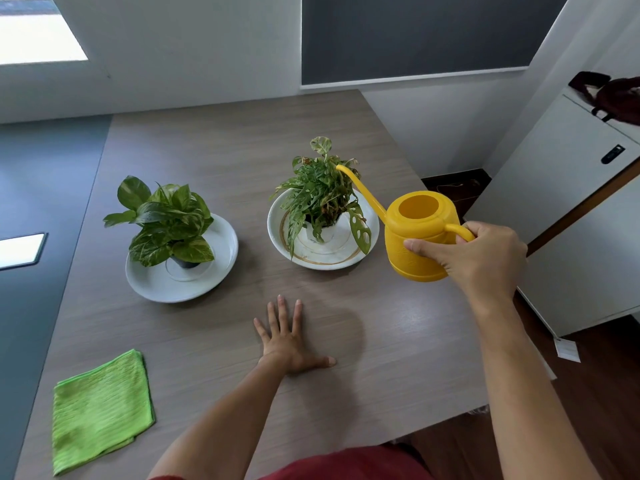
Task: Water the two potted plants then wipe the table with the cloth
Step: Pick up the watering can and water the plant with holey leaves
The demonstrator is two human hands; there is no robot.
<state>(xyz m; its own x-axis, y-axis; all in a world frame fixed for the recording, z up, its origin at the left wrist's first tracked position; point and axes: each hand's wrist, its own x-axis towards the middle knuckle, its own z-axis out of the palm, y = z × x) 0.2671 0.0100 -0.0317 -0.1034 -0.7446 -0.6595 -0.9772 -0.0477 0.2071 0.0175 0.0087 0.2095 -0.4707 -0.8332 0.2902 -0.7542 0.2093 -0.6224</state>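
Fingers (420,248) of the right hand (481,258) are curled round the handle of a yellow watering can (414,237), held above the table edge with its long spout reaching into the leaves of the right potted plant (320,195); the left hand (289,336) is laid flat on the wood-grain table (381,358), fingers spread, gripping nothing. Each plant is set in a white dish; the left potted plant (166,223) stands well apart from the right one. A folded green cloth (98,410) is seen near the table's front left corner (untouched). Grey flooring is seen at left, dark wood flooring and a white cabinet (571,209) at right, a dark blind (415,32) behind. Whether water is leaving the spout cannot be told; a dark bag (616,95) on the cabinet is cut off.
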